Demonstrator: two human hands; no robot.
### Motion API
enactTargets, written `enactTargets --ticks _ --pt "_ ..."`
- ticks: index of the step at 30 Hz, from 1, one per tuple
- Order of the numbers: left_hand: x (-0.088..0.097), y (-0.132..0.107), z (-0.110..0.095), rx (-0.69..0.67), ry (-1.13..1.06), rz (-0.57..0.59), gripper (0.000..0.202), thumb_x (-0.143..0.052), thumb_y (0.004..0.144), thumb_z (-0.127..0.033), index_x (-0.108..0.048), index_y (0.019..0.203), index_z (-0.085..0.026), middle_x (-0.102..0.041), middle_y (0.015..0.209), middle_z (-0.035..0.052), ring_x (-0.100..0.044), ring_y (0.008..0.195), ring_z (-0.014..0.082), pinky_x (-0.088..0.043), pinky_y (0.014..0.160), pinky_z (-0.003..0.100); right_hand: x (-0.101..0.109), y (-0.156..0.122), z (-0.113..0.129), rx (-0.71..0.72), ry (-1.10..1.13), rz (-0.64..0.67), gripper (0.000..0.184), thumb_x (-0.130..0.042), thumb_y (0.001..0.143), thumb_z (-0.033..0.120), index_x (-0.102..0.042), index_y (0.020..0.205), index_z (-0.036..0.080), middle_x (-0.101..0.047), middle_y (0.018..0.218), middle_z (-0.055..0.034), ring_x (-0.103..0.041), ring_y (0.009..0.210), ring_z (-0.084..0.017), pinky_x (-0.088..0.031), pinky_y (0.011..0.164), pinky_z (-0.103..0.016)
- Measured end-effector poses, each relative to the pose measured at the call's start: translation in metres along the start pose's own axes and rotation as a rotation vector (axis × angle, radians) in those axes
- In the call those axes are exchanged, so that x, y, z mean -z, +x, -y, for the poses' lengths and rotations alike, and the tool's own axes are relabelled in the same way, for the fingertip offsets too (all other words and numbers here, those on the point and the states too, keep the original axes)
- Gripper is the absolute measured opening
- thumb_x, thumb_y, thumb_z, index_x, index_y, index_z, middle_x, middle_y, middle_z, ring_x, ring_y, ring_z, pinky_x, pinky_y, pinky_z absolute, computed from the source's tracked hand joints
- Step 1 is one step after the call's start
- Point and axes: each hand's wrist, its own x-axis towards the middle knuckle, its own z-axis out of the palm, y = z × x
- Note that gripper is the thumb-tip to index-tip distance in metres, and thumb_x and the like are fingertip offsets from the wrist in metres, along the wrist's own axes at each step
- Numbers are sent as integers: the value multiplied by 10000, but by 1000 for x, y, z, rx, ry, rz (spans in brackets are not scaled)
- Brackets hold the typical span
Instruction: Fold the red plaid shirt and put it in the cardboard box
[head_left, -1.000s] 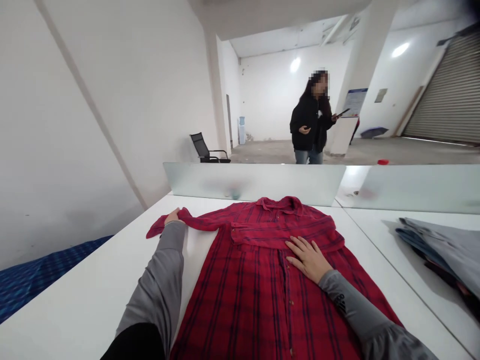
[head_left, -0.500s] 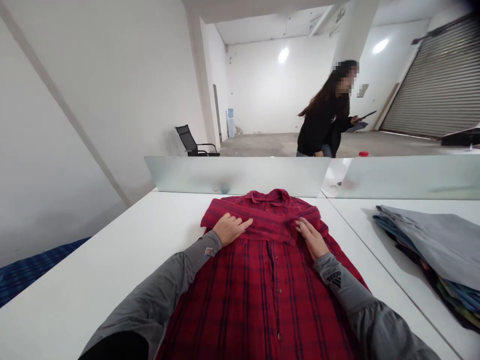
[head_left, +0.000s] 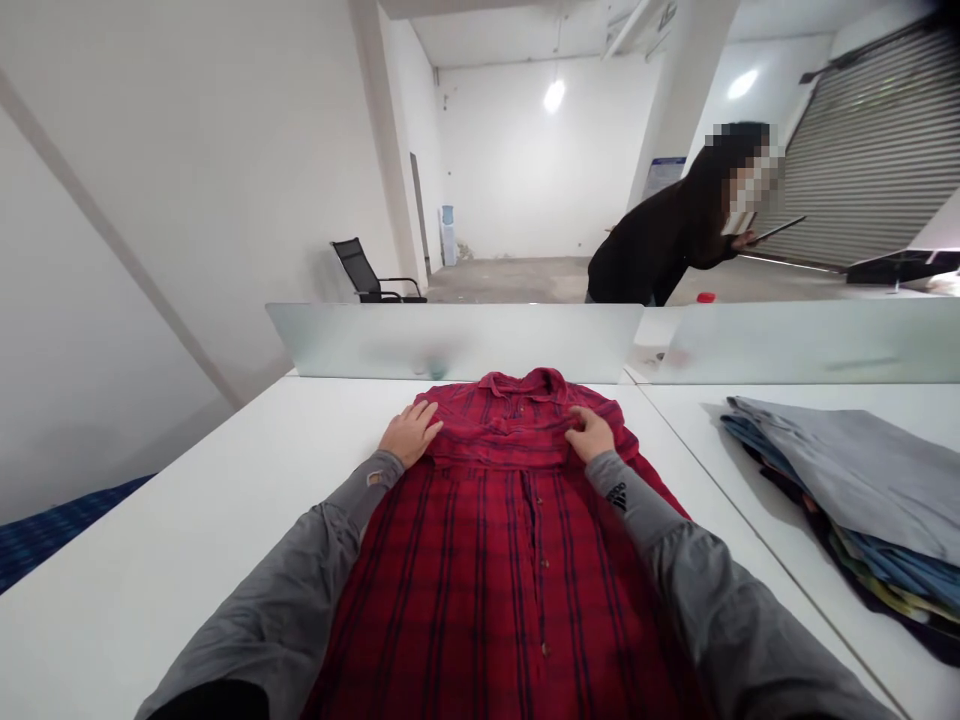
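A red plaid button-up shirt (head_left: 480,560) lies front side up with its collar at the far end. One sleeve (head_left: 502,445) is folded across the chest below the collar. My left hand (head_left: 409,434) rests at the left end of that fold, fingers stretched over the cloth and thumb apart. At the fold's right end, my right hand (head_left: 592,436) has its fingers bent and thumb drawn in on the sleeve cloth; the fingertips are partly hidden. Both of my forearms lie over the shirt's sides in grey sleeves.
A stack of folded clothes (head_left: 862,480), grey on top, lies on the white table (head_left: 225,520) at the right. A frosted divider (head_left: 465,340) edges the table's far side. Behind it are a black chair (head_left: 364,270) and a person (head_left: 675,220) holding a tablet-like object.
My left hand has moved to the left end of the fold. My right hand's fingers have bent from nearly straight. The band of sleeve looks narrower. The person behind leans further right.
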Motion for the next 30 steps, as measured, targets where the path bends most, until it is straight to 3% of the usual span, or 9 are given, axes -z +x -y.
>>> enactTargets --ticks 4,8,11,13,17,20,23,26,30 --pt "-12 -16 -5 59 -7 78 514 -415 950 -469 -404 1431 -285 -411 1490 80 -399 1331 287 -341 1076 457 30 0 -9 -103 -199 5 461 -536 672 196 -660 1114 154 -691 910 -63 -625 823 -219 -501 818 -356" --pt "-3 -19 -16 85 42 35 484 -395 952 -481 -465 1389 -283 -378 1512 87 -367 1345 322 -238 1110 548 44 -21 -11 -151 -364 36 359 -551 684 216 -720 1000 194 -684 990 -104 -616 920 -274 -496 834 -431" --pt "4 -12 -25 -1 49 -31 482 -350 967 -466 -487 1375 -247 -346 1531 86 -289 1395 312 -218 1127 532 38 -39 -1 27 -555 -61 451 -466 857 357 -610 1260 215 -526 1358 -144 -441 1248 -355 -387 968 -586" --pt "1 -7 -30 -29 13 -1 507 -364 961 -481 -452 1407 -256 -313 1550 71 -239 1423 307 -227 1129 517 30 -47 2 166 -668 -9 523 -372 927 452 -486 1392 241 -394 1491 -113 -292 1366 -362 -271 1029 -665" --pt "-19 -6 -35 22 -41 131 509 -435 933 -495 -433 1418 -340 -369 1525 28 -289 1407 315 -232 1134 510 12 -54 -11 157 -748 259 561 -287 949 531 -407 1446 300 -372 1515 -75 -280 1384 -346 -251 1040 -677" --pt "-25 -5 -37 46 -47 146 494 -449 933 -472 -440 1413 -355 -387 1515 23 -307 1402 309 -225 1139 509 8 -51 -21 157 -750 277 567 -269 953 535 -405 1450 298 -368 1519 -78 -299 1377 -338 -275 1038 -663" --pt "-13 -5 -44 76 -36 143 494 -464 929 -455 -459 1406 -324 -413 1496 69 -343 1382 337 -259 1110 553 13 -46 -16 145 -734 279 561 -252 959 533 -419 1441 301 -387 1507 -83 -315 1368 -336 -273 1037 -669" --pt "7 -27 -54 67 -23 132 530 -449 934 -474 -425 1431 -292 -363 1522 96 -305 1402 341 -264 1104 570 27 -58 -3 110 -737 256 579 -273 950 559 -413 1446 297 -357 1523 -90 -289 1378 -367 -241 1026 -708" --pt "26 -100 -65 -191 -41 107 606 -404 933 -552 -327 1480 -303 -273 1567 54 -200 1448 305 -239 1132 555 51 -105 4 217 -710 282 604 -352 924 598 -388 1459 318 -290 1560 -60 -227 1413 -358 -234 1060 -675"
